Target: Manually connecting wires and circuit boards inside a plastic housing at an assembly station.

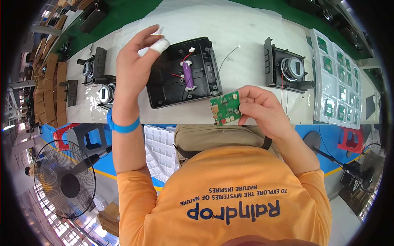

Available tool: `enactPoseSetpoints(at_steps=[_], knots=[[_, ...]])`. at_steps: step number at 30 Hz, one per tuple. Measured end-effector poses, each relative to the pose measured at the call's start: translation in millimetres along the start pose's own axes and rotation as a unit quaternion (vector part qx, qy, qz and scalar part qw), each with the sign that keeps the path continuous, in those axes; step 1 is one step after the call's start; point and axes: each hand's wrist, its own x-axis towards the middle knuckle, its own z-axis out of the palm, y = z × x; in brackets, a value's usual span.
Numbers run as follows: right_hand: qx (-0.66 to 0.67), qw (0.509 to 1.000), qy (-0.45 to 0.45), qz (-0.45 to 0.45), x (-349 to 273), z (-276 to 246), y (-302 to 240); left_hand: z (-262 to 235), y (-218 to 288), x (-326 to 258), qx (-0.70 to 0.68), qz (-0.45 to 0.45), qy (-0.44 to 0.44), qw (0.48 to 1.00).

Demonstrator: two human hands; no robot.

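Hands over a white work table [246, 37], seen from a head camera looking down past an orange shirt [230, 192]. I see my right hand [262, 108] at the near edge of the table, thumb and fingers pinching a small green circuit board [225, 108] by its right side; the board is tilted, lifted off the surface, and carries small white connectors. My left hand [133, 61] is raised above the table to the left, fingers loosely curled with the tips brought together on a small white scrap [159, 30] that I cannot identify; one finger wears a white wrap [159, 45], and a blue band [123, 125] circles that wrist. Between the two hands, slightly farther away, lies an open black plastic housing [184, 74], hollow side up, with a purple cylindrical battery [188, 74] set in its middle and red and white wires running from it. The circuit board hovers just near the housing's near right corner, not touching it. Farther right stands another black housing with a round speaker [289, 67], and beyond that, at the right end of the table, a clear tray of green circuit boards [338, 78] in rows. On the left end of the table sit several more black speaker parts [100, 80]. Near left, on the floor below the table, stands a black pedestal fan [65, 180].
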Motion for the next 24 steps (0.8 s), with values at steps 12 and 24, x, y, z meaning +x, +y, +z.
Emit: enactPoseSetpoints(at_steps=[12,24], knots=[[0.045,0.997,0.050,-0.042,10,7,-5,8,37,-100,0.187,0.191,0.009,0.964],[0.015,0.979,0.087,-0.184,17,25,2,55,49,-100,0.144,0.173,0.064,0.972]])
